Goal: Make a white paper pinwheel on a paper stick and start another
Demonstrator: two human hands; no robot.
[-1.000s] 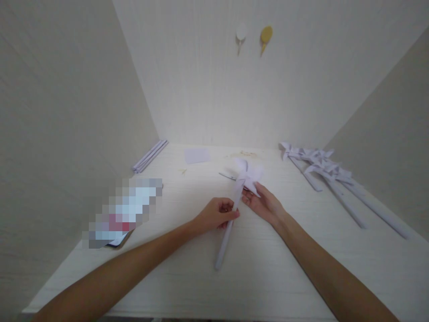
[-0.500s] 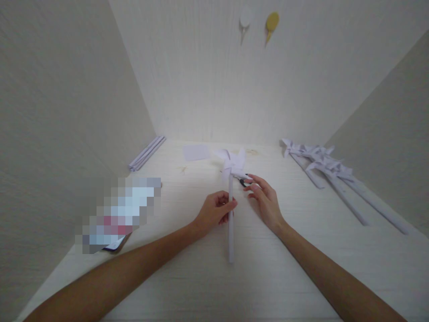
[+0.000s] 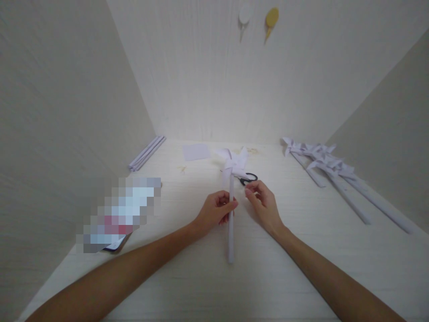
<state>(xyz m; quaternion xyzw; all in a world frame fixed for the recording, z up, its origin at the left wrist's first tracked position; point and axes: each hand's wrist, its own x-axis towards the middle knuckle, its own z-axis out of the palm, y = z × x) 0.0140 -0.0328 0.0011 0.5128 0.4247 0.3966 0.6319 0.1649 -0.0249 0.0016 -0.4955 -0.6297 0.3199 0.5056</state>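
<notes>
while left hand [image 3: 217, 211] grips pinwheel [image 3: 231, 188] stick upright | right hand [image 3: 263, 203] beside, fingers curled, empty

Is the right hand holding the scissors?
No, the right hand is empty, and the scissors lie on the table beyond it.

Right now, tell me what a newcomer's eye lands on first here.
The white paper pinwheel at the middle of the table, its stick gripped by the left hand, with the right hand close beside it. Next, the row of pinwheels lying at the right, and black scissors just behind the hands.
</notes>
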